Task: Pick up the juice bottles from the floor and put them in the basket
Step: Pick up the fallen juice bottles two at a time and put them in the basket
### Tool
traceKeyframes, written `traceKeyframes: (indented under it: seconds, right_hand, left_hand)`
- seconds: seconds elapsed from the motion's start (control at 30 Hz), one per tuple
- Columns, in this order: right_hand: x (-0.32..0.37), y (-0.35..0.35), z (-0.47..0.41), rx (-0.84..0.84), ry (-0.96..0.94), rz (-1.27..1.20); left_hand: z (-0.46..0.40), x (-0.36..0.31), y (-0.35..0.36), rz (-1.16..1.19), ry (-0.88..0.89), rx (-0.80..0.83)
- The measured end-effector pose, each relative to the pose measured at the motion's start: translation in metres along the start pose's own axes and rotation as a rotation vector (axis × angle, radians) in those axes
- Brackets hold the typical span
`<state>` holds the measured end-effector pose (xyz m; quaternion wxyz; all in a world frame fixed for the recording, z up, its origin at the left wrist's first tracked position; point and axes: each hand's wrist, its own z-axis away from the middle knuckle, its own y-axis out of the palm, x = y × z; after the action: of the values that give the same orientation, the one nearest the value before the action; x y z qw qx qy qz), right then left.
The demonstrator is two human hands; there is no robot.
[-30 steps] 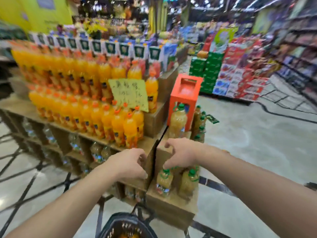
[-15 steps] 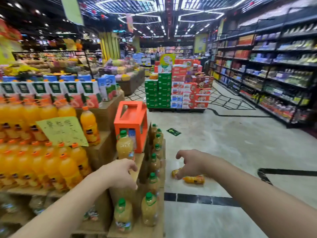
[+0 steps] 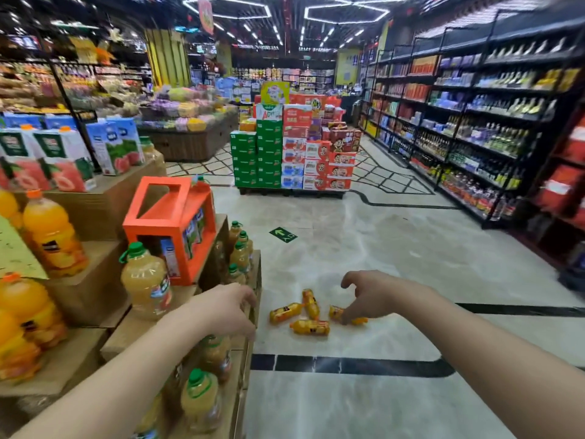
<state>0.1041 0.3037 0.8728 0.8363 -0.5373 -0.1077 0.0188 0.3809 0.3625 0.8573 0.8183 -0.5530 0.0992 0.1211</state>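
Several small orange juice bottles lie on their sides on the pale shop floor: one at the left [image 3: 286, 312], one tilted above it [image 3: 311, 303], one in front [image 3: 311, 327], and one at the right [image 3: 336, 312] partly behind my right hand. My right hand [image 3: 375, 294] is held out in front of that cluster, fingers curled and apart, holding nothing. My left hand [image 3: 226, 307] hovers over the corner of the wooden display, fingers loosely bent and empty. The basket is out of view.
A stepped wooden display [image 3: 126, 331] with large juice bottles and an orange carton box [image 3: 171, 229] stands on my left. A pallet of stacked green and red boxes [image 3: 292, 153] stands ahead. Dark shelving [image 3: 474, 122] lines the right side. A black stripe [image 3: 348, 365] crosses the floor.
The view swung right and up, from the display to the aisle. The basket left the frame, and the bottles on the floor came into view. Both hands stayed extended and empty.
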Motion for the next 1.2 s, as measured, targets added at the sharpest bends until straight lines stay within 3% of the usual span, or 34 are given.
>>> traceKeyframes:
  seconds: [0.27, 0.83, 1.2]
  right_hand:
    - [-0.044, -0.021, -0.088, 0.025, -0.002, -0.062]
    - [-0.134, -0.12, -0.336, 0.057, 0.172, -0.145]
    - [-0.241, -0.184, -0.532, 0.137, 0.073, -0.121]
  left_hand:
    - [-0.108, -0.043, -0.002, -0.018, 0.036, 0.054]
    - [-0.441, -0.133, -0.08, -0.128, 0.202, 0.166]
    - [-0.628, -0.201, -0.088, -0.134, 0.106, 0.156]
